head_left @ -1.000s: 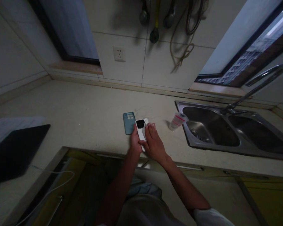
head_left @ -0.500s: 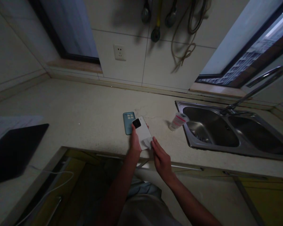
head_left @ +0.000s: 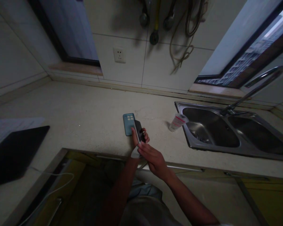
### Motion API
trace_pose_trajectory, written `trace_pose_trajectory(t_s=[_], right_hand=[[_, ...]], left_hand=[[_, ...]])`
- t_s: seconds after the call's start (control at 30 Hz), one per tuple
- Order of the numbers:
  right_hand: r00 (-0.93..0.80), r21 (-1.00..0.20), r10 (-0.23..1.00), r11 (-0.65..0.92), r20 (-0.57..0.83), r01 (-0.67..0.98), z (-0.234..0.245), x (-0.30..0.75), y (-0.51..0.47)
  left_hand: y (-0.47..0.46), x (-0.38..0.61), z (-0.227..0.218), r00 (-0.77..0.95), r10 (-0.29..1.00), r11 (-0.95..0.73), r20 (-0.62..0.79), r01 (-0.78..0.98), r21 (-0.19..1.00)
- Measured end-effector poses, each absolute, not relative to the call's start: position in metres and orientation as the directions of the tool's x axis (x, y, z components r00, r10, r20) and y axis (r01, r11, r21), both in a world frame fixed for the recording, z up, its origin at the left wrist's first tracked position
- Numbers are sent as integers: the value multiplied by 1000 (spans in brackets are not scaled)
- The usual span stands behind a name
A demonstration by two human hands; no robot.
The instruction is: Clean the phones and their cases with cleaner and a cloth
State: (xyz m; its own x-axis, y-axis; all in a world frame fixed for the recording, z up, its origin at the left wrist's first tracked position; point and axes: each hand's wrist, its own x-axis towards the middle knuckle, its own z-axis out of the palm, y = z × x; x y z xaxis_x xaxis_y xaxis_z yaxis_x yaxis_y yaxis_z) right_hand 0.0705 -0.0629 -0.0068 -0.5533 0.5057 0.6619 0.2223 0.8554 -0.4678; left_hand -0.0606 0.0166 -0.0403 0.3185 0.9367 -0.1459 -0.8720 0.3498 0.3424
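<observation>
Broadly, I see a pale countertop (head_left: pixel 85 119) with a steel sink (head_left: pixel 226 131) set in on the right. Near the counter's front edge, the left hand (head_left: pixel 137 142) closes thumb and fingers round a white phone (head_left: pixel 139 131), which is tipped up on its long side just above the surface. The right hand (head_left: pixel 154 158), fingers curled, meets the phone's lower end; whether it pinches there I cannot tell. A teal phone (head_left: pixel 128 123) lies flat just beside the white one, and a small plastic cup (head_left: pixel 177 121) lies near the sink. My worry is that the hold is on thin edges. A slip could drop the white phone onto the teal one or off the counter's front edge.
</observation>
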Motion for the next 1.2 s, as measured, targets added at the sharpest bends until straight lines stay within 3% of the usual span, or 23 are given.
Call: trace_pose_trajectory(t_s=[0.2,0.33,0.53,0.73,0.83,0.93,1.2], right_hand=[[-530,-468,585,810,614,352,-20,77,-38],[-482,-428,691,717,539,550,-15,76,-13],[-407,-355,790,582,459,731,5,70,22],[-569,-221,694,698,441,681,10,62,10],[-675,-149,614,775,409,614,5,66,-10],[-723,-117,562,815,402,568,-1,75,-30],[-675,-170,567,810,472,562,-12,98,-62]], left_hand=[[7,-51,-20,423,884,467,-199,-829,308],[6,-43,-12,309,917,367,-251,-900,234],[1,-40,-4,131,931,234,-341,-931,280],[1,-38,3,-103,892,68,-440,-932,356],[0,-39,0,-41,886,117,-462,-944,308],[-5,-40,-6,114,911,234,-397,-934,268],[-16,-36,-12,135,902,322,-411,-843,430]])
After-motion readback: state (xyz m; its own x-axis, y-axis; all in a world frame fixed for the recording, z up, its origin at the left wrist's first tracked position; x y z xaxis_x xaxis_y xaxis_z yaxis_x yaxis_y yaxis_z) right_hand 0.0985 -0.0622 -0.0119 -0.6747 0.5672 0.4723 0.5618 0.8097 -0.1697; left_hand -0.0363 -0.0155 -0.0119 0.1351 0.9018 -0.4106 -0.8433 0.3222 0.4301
